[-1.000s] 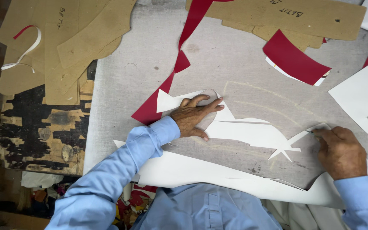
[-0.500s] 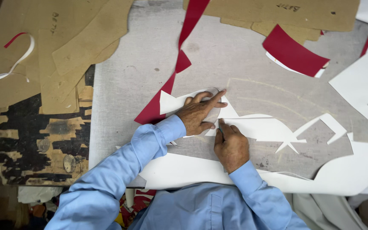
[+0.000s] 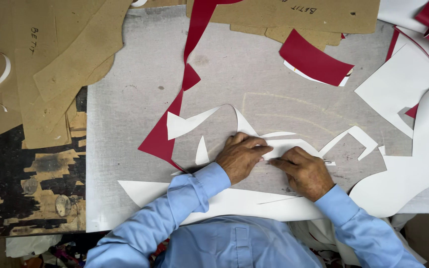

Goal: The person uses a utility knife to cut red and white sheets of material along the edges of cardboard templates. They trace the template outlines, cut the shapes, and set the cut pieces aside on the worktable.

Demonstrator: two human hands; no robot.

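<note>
A white cut-out sheet [image 3: 294,149], slashed into curved strips and points, lies flat near the front edge of a grey work board [image 3: 125,124], directly before the person. The left hand [image 3: 240,156] presses down on it, fingers curled with the tips on a white strip. The right hand [image 3: 304,171] rests just beside it, fingers bent and pinching the same strip's edge; whether it holds a tool cannot be told. A dark red strip [image 3: 175,119] runs from the top of the board down to the sheet's left side. A red-and-white offcut [image 3: 314,62] lies farther back. Brown cardboard patterns [image 3: 60,64] overlap the board's left and rear edges. Light-blue sleeves [image 3: 175,208] cover both forearms.
</note>
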